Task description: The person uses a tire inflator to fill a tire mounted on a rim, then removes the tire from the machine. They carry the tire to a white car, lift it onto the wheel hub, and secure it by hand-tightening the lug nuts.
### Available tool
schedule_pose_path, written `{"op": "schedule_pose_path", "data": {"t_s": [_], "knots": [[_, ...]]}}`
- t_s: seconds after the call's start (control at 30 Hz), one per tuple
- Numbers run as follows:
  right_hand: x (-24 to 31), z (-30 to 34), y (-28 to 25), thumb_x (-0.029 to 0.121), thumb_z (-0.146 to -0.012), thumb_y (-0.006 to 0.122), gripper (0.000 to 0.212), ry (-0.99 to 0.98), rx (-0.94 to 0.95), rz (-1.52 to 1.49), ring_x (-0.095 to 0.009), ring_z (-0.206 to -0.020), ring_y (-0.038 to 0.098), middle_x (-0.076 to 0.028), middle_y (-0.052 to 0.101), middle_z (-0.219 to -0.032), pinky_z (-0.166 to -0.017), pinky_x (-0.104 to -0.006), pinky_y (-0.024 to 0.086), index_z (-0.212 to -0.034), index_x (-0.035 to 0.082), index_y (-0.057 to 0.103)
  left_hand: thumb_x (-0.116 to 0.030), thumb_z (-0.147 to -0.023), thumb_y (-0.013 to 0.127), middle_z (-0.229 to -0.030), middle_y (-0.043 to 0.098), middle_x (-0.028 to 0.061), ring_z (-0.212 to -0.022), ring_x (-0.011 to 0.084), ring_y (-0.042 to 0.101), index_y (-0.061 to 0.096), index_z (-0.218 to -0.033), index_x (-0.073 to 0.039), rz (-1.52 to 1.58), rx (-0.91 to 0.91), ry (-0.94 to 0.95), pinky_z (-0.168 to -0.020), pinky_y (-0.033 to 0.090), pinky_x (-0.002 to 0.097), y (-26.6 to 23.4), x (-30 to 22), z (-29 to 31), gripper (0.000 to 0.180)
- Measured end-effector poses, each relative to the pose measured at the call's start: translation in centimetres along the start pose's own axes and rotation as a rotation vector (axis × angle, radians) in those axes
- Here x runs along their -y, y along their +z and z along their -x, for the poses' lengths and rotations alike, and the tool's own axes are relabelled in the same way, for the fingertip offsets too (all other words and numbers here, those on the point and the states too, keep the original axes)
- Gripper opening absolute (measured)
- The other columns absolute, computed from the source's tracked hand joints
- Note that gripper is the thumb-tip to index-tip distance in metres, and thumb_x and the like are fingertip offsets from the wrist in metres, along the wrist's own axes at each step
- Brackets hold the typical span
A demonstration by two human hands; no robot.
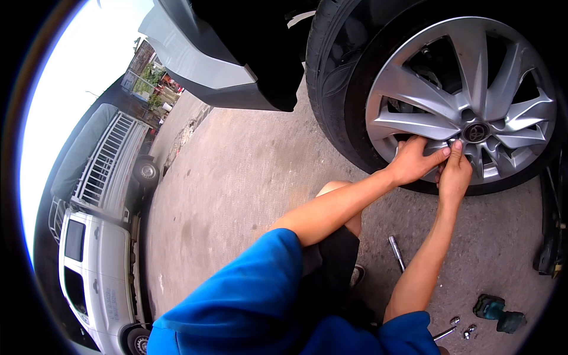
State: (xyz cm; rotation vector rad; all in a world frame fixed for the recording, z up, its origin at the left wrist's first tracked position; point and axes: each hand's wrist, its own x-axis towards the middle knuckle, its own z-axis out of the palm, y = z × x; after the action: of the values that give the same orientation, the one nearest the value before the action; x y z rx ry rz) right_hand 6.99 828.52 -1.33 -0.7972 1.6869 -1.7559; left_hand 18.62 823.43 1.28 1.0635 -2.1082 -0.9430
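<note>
A silver alloy wheel (473,65) with a black tire (328,97) fills the upper right, mounted on a car. Both hands meet at the spokes just below and left of its dark center cap (475,132). My left hand (412,161) has its fingers curled into a gap between spokes, thumb reaching toward the right thumb. Closed in a pinch, my right hand (454,177) points its thumb up beside the hub. Whatever small thing lies between the fingertips is hidden by them.
On the concrete lie a metal tool handle (397,253), another metal rod (445,333), sockets (469,332) and a green-black cordless power tool (500,313). A dark jack-like metal part (551,236) stands right of the wheel. The car's bumper (204,74) overhangs above. A white truck (97,266) is parked left.
</note>
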Motion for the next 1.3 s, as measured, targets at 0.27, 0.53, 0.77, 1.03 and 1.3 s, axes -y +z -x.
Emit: {"op": "schedule_pose_path", "data": {"t_s": [0.27, 0.53, 0.77, 1.03, 1.3], "knots": [[0.5, -0.4, 0.1, 0.053, -0.105, 0.039, 0.066, 0.108, 0.101, -0.127, -0.012, -0.046, 0.046, -0.003, 0.049, -0.054, -0.044, -0.0305, 0.035, -0.073, -0.001, 0.060, -0.040, -0.085, 0.073, -0.118, 0.066, 0.0223, -0.112, 0.0387, 0.062, 0.063, -0.123, -0.002, -0.206, -0.137, 0.091, -0.097, 0.046, 0.0458, 1.0, 0.7, -0.6, 0.055], [0.7, 1.2, 0.6, 0.047, -0.098, 0.056, 0.054, -0.112, -0.098, 0.138, -0.027, -0.084, 0.069, -0.018, 0.067, -0.079, -0.074, -0.0393, 0.050, -0.088, -0.005, 0.067, -0.043, -0.084, 0.071, -0.113, 0.067, 0.0219, -0.107, 0.0397, 0.060, 0.068, -0.115, -0.004, -0.236, -0.272, 0.048, -0.095, 0.041, 0.0468, 2.6, 0.5, -0.4, 0.050], [0.5, 0.0, 0.9, 0.043, -0.096, 0.057, 0.049, -0.037, -0.140, 0.137, -0.037, -0.081, 0.069, -0.021, 0.071, -0.087, -0.074, -0.0423, 0.052, -0.092, -0.004, 0.070, -0.047, -0.080, 0.072, -0.111, 0.066, 0.0214, -0.105, 0.0376, 0.059, 0.067, -0.114, -0.004, -0.278, -0.349, 0.049, -0.091, 0.039, 0.0443, 3.7, 0.5, -0.8, 0.055], [0.6, 1.0, 1.4, 0.047, -0.094, 0.058, 0.051, -0.084, -0.229, 0.161, -0.029, -0.084, 0.066, -0.017, 0.071, -0.091, -0.079, -0.0405, 0.051, -0.094, -0.002, 0.070, -0.048, -0.080, 0.073, -0.106, 0.068, 0.0216, -0.101, 0.0371, 0.061, 0.069, -0.109, -0.004, -0.268, -0.394, 0.045, -0.091, 0.040, 0.0432, 3.7, 0.2, -0.5, 0.053], [0.6, 1.7, 1.8, 0.055, -0.095, 0.058, 0.059, -0.064, -0.293, 0.240, -0.030, -0.085, 0.069, -0.017, 0.070, -0.083, -0.078, -0.0397, 0.052, -0.089, -0.003, 0.069, -0.048, -0.080, 0.072, -0.113, 0.067, 0.0177, -0.107, 0.0351, 0.059, 0.068, -0.113, -0.007, -0.268, -0.405, 0.064, -0.091, 0.037, 0.0440, 3.7, 0.6, -0.3, 0.053]]}}
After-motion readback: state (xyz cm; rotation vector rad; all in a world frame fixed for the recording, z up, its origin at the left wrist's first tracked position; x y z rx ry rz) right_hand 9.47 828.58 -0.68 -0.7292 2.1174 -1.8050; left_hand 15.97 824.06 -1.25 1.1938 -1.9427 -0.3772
